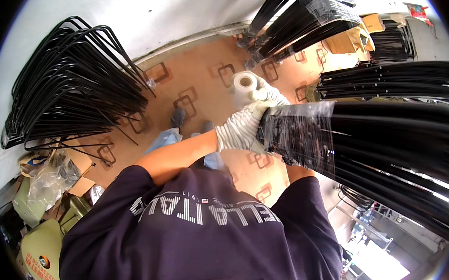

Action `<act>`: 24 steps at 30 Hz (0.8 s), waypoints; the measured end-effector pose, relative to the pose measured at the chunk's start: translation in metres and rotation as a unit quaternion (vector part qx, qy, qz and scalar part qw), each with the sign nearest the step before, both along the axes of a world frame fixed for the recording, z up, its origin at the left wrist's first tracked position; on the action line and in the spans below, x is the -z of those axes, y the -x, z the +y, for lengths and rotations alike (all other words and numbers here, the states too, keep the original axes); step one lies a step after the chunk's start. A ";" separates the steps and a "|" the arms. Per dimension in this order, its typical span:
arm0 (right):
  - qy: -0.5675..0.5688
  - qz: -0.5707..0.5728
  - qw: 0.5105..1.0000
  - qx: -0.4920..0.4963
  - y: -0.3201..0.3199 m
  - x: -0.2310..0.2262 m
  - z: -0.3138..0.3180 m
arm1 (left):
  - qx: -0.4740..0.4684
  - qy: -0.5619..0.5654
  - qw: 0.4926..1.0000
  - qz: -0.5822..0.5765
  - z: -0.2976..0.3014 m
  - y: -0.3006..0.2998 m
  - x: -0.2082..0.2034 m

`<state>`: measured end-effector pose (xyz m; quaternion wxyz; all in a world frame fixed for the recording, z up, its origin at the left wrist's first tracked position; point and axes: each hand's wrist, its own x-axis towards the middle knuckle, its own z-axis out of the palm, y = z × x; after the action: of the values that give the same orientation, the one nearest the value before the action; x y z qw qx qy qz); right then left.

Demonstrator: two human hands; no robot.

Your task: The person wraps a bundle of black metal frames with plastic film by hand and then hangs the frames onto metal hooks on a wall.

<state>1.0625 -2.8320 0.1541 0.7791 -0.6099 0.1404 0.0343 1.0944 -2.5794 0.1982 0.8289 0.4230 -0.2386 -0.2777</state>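
Note:
A bundle of black rods or tubes point(391, 131) stretches in from the right, and clear stretch film point(305, 132) is wrapped round its near end. My left hand point(242, 128), in a whitish striped work glove, grips this wrapped end, the thumb on its lower side. Just beyond, my right hand point(272, 94), gloved alike, is closed on a roll of stretch film point(244, 84) with its hollow core showing. The bundle hides most of my right forearm. The roll sits close to the left glove; whether they touch, I cannot tell.
Bent black tubes point(77, 83) are heaped against the wall at left. More wrapped black bundles point(300, 25) stand at the far wall, beside cardboard point(343, 41). Another black bundle point(395, 81) lies beyond mine. An opened carton point(79, 163) and green machinery point(40, 247) are at lower left.

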 end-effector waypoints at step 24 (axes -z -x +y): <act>-0.005 -0.032 0.999 0.033 0.064 -0.016 0.169 | -0.122 -0.242 0.929 -0.251 0.067 0.021 0.051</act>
<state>0.9987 -2.6626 0.1701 0.7869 -0.6020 0.1354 -0.0102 1.0735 -2.5126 0.1476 0.6417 0.6926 -0.3111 -0.1084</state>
